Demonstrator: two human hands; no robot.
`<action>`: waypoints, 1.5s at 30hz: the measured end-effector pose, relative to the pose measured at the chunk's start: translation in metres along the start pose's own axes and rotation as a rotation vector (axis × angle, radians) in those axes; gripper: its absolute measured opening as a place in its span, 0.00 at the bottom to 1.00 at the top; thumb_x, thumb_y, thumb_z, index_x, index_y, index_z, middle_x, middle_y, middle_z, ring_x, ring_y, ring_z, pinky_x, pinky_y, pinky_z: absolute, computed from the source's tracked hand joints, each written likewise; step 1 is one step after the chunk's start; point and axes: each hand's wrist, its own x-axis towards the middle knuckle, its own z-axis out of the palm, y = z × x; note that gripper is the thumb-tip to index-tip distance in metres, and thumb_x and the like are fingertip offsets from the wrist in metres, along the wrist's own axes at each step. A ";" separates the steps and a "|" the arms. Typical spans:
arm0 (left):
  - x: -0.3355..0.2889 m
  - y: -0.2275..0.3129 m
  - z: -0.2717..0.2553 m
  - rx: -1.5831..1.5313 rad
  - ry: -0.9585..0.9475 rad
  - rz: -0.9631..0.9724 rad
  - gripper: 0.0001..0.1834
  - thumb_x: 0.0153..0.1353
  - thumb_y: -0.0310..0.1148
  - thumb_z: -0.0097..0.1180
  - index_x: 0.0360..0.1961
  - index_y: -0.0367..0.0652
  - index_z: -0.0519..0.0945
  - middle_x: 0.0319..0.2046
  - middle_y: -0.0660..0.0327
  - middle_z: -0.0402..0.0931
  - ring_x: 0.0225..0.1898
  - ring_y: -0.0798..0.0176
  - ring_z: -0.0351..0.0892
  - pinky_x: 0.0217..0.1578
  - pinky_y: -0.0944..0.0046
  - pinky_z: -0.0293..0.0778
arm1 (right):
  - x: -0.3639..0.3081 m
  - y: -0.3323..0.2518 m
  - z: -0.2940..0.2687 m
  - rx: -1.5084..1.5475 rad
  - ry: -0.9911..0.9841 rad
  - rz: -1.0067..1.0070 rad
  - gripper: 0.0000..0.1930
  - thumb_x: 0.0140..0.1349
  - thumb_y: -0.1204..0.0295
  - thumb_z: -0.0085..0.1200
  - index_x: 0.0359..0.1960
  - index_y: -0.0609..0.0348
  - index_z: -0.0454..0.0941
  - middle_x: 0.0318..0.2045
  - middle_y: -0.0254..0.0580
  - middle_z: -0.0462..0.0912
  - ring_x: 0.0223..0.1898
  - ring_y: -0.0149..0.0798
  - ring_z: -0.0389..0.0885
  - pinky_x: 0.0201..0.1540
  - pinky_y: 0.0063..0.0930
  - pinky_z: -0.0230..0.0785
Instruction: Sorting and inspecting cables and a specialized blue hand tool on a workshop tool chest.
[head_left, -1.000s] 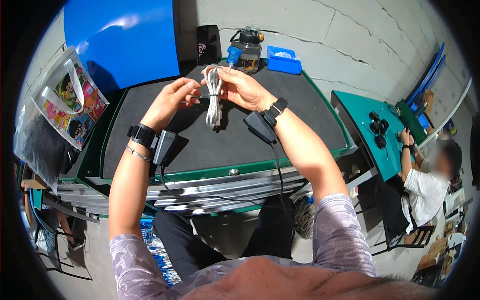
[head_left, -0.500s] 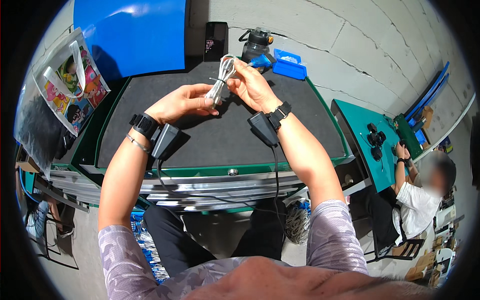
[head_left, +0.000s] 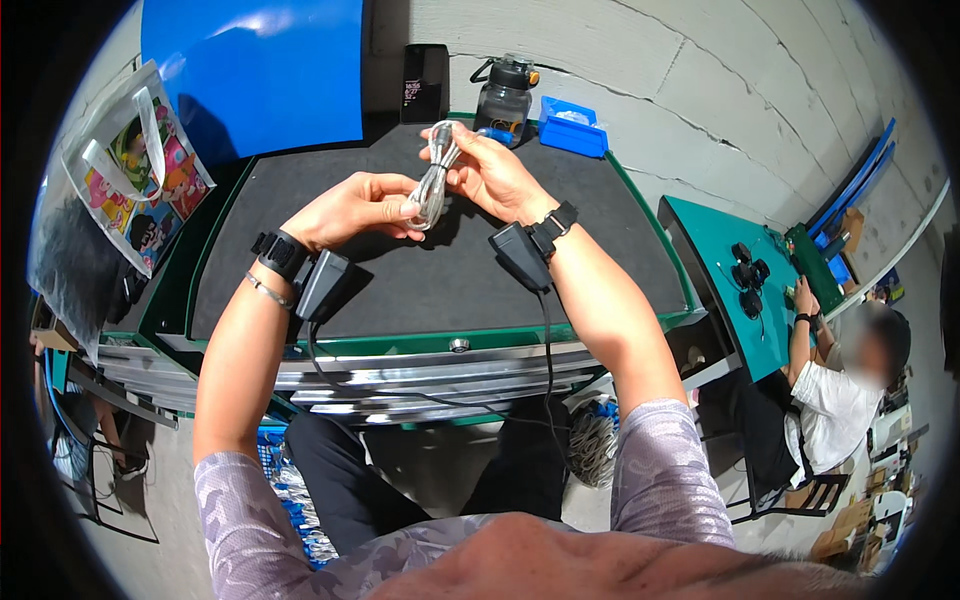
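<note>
A coiled bundle of light grey cable [head_left: 432, 190] is held upright above the dark worktop, with a thin black tie round its middle. My left hand [head_left: 362, 208] pinches the bundle's lower loops between thumb and fingers. Higher up, my right hand [head_left: 494, 178] grips the bundle from the other side. A blue connector [head_left: 496, 136] shows just beyond the right hand's fingers; most of it is hidden. Both wrists carry black straps with a black box and a wire.
The dark mat [head_left: 400, 285] covers the worktop. Along the back stand a phone [head_left: 425, 85], a drink bottle [head_left: 506, 98] and a blue bin [head_left: 573, 130]. A patterned bag [head_left: 150, 185] hangs left. A co-worker [head_left: 845, 395] sits right at a green table [head_left: 700, 250].
The cable bundle and both hands have shifted slightly left and down. Beyond my right hand, the blue connector has dropped and shows less than before.
</note>
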 end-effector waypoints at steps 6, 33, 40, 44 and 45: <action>0.001 -0.001 0.003 0.126 0.051 -0.144 0.25 0.68 0.47 0.53 0.57 0.39 0.72 0.41 0.65 0.79 0.43 0.70 0.78 0.47 0.69 0.74 | -0.005 -0.005 0.012 -0.075 -0.158 -0.044 0.20 0.73 0.61 0.44 0.62 0.54 0.68 0.52 0.40 0.79 0.24 0.19 0.64 0.34 0.14 0.66; 0.001 0.003 0.003 0.203 -0.065 -0.093 0.19 0.68 0.46 0.54 0.46 0.39 0.77 0.33 0.68 0.76 0.34 0.75 0.72 0.39 0.73 0.71 | 0.002 -0.008 -0.005 0.126 -0.026 -0.030 0.28 0.72 0.45 0.38 0.51 0.61 0.70 0.28 0.37 0.79 0.26 0.30 0.79 0.29 0.21 0.73; 0.001 0.004 0.005 0.109 -0.049 -0.055 0.27 0.65 0.43 0.58 0.59 0.38 0.70 0.45 0.63 0.78 0.47 0.71 0.75 0.51 0.67 0.69 | 0.002 -0.003 0.001 0.142 0.005 -0.039 0.21 0.74 0.53 0.38 0.51 0.58 0.72 0.38 0.38 0.82 0.34 0.31 0.83 0.39 0.28 0.76; 0.000 0.006 0.003 0.105 -0.103 -0.027 0.29 0.61 0.41 0.63 0.59 0.38 0.70 0.44 0.66 0.77 0.48 0.74 0.72 0.52 0.68 0.68 | -0.002 -0.001 0.006 0.052 -0.054 -0.063 0.20 0.74 0.57 0.42 0.55 0.59 0.71 0.41 0.41 0.81 0.36 0.33 0.82 0.41 0.31 0.76; 0.002 0.005 0.005 0.098 -0.093 -0.004 0.29 0.61 0.41 0.63 0.58 0.38 0.71 0.45 0.65 0.76 0.48 0.73 0.72 0.52 0.68 0.68 | -0.001 0.000 0.006 0.031 -0.050 -0.065 0.20 0.73 0.58 0.43 0.56 0.60 0.71 0.42 0.42 0.81 0.38 0.32 0.82 0.43 0.29 0.76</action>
